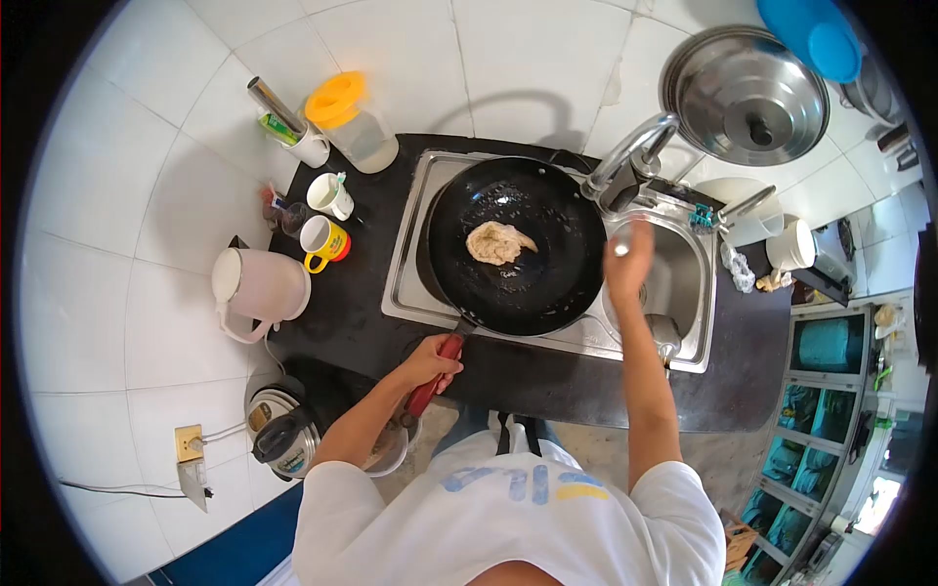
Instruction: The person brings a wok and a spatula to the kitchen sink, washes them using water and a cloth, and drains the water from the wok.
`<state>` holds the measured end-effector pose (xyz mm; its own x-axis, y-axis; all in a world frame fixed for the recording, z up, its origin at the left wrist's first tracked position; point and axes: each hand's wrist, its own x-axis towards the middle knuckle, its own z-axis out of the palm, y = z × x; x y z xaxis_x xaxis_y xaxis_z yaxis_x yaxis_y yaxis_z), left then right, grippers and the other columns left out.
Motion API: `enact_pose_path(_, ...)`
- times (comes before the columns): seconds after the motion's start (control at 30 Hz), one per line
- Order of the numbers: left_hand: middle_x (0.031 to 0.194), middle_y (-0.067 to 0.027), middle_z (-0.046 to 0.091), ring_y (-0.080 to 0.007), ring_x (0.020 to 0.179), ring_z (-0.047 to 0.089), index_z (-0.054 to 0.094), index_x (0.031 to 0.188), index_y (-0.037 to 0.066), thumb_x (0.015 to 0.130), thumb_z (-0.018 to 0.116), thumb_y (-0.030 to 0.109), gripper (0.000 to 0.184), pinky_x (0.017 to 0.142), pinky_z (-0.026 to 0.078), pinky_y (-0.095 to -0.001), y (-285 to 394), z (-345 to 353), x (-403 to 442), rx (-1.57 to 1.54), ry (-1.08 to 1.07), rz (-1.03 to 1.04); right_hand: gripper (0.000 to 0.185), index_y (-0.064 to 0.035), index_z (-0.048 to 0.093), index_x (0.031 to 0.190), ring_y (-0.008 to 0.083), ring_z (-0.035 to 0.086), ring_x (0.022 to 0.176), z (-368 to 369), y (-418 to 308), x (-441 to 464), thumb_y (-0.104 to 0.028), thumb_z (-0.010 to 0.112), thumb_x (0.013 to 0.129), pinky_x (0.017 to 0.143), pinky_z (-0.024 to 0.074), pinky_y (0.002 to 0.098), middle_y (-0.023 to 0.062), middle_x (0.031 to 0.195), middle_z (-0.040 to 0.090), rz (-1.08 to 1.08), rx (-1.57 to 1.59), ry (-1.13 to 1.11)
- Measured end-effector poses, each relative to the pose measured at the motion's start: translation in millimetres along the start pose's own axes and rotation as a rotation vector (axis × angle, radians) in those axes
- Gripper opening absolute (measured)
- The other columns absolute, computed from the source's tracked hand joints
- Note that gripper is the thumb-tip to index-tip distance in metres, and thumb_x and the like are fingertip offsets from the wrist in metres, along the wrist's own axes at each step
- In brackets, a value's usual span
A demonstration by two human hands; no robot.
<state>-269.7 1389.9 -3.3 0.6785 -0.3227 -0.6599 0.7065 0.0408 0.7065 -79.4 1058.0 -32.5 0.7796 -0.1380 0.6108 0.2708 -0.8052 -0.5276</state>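
Note:
My left hand (435,363) is wrapped around the red handle (430,379) of a black frying pan (557,283). The pan sits over the left part of the steel sink unit, its inside wet with droplets and small bubbles. A crumpled beige lump, like a piece of loofah or cloth (495,243), lies in the middle of the pan. My right hand (629,262) is raised over the basin, beside the pan's right rim and just below the faucet (635,176). It is smeared by motion, with a small shiny spot at its fingers, so its grip is unclear.
Left of the sink stand a pitcher with a yellow lid (352,122), a white mug (330,196), a yellow-red mug (325,242) and a pale kettle (259,288). A steel lid (747,93) hangs on the tiled wall. The basin (684,264) holds a glass-like vessel (665,334).

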Motion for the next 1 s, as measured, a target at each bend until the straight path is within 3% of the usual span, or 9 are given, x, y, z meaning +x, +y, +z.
enact_pose_path(0.07,0.056,-0.0053,0.049,-0.0143,0.04,0.049,0.046,0.089,0.004,0.077,0.063,-0.004,0.022,0.037,0.038,-0.028,-5,-2,3,-0.036,-0.029,-0.01,0.059,0.0025,0.042,0.132,0.0381,0.043,0.126,-16,29,25,0.0,0.06,0.075,0.106,0.0349,0.043,0.0224,0.135,0.045,-0.051,-0.152,0.093)
enact_pose_path(0.27,0.056,-0.0058,0.048,-0.0152,0.04,0.049,0.046,0.09,0.003,0.077,0.063,-0.004,0.023,0.036,0.039,-0.0288,-12,-11,19,-0.121,-0.079,-0.025,0.053,0.003,0.045,0.13,0.0354,0.046,0.124,-21,75,68,-0.003,0.056,0.078,0.102,0.0399,0.0395,0.0206,0.132,0.05,0.156,-0.197,-0.444)
enact_pose_path(0.37,0.056,-0.0058,0.047,-0.0155,0.039,0.049,0.045,0.09,0.003,0.077,0.063,-0.004,0.024,0.036,0.039,-0.0291,-12,-11,24,-0.166,-0.093,-0.027,0.052,0.0028,0.047,0.129,0.035,0.048,0.123,-29,64,65,0.001,0.053,0.078,0.102,0.0399,0.0395,0.0196,0.131,0.051,0.118,-0.257,-0.462)
enact_pose_path(0.47,0.057,-0.0057,0.047,-0.0158,0.039,0.049,0.044,0.09,0.003,0.077,0.063,-0.004,0.024,0.036,0.039,-0.0293,-16,-14,29,-0.161,-0.089,-0.03,0.053,0.0021,0.047,0.13,0.0337,0.047,0.123,-23,86,37,0.005,0.05,0.077,0.103,0.0392,0.0393,0.0192,0.133,0.05,-0.153,-0.337,-0.343)
enact_pose_path(0.77,0.057,-0.0055,0.048,-0.0143,0.039,0.048,0.044,0.09,0.005,0.078,0.061,-0.002,0.021,0.036,0.039,-0.0285,-13,-18,29,-0.07,-0.035,-0.094,0.054,0.0003,0.05,0.127,0.0307,0.05,0.12,-29,43,12,0.003,0.052,0.073,0.102,0.0378,0.0398,0.0172,0.129,0.053,-0.152,-0.569,-0.249)
enact_pose_path(0.87,0.057,-0.0055,0.049,-0.0138,0.04,0.048,0.045,0.09,0.005,0.078,0.061,-0.001,0.021,0.036,0.04,-0.0283,-13,-20,30,-0.06,-0.037,-0.094,0.048,-0.0026,0.056,0.118,0.0305,0.056,0.109,-7,30,-26,-0.001,0.057,0.07,0.096,0.0414,0.0403,0.0148,0.118,0.06,-0.194,-0.264,-0.41)
enact_pose_path(0.9,0.057,-0.0055,0.05,-0.0139,0.04,0.049,0.045,0.09,0.005,0.078,0.061,-0.001,0.021,0.036,0.041,-0.0284,-14,-21,31,-0.059,-0.039,-0.089,0.037,-0.0047,0.062,0.105,0.0298,0.059,0.1,5,14,-37,-0.004,0.06,0.068,0.09,0.0443,0.0409,0.0122,0.108,0.063,-0.3,-0.061,-0.466)
enact_pose_path(0.93,0.057,-0.0055,0.05,-0.0139,0.04,0.049,0.045,0.089,0.004,0.078,0.061,-0.001,0.021,0.036,0.041,-0.0284,-16,-22,31,-0.056,-0.039,-0.085,0.031,-0.0056,0.064,0.098,0.0286,0.06,0.1,18,-5,-48,-0.006,0.062,0.067,0.089,0.0453,0.0413,0.0122,0.106,0.064,-0.443,0.011,-0.512)
enact_pose_path(1.0,0.057,-0.0054,0.05,-0.014,0.04,0.049,0.046,0.089,0.004,0.077,0.062,-0.001,0.021,0.037,0.041,-0.0286,-16,-22,31,-0.043,-0.024,-0.104,0.029,-0.0063,0.064,0.099,0.0285,0.059,0.103,47,-46,-60,-0.009,0.066,0.071,0.091,0.045,0.0406,0.0109,0.109,0.063,-0.415,0.081,-0.683)
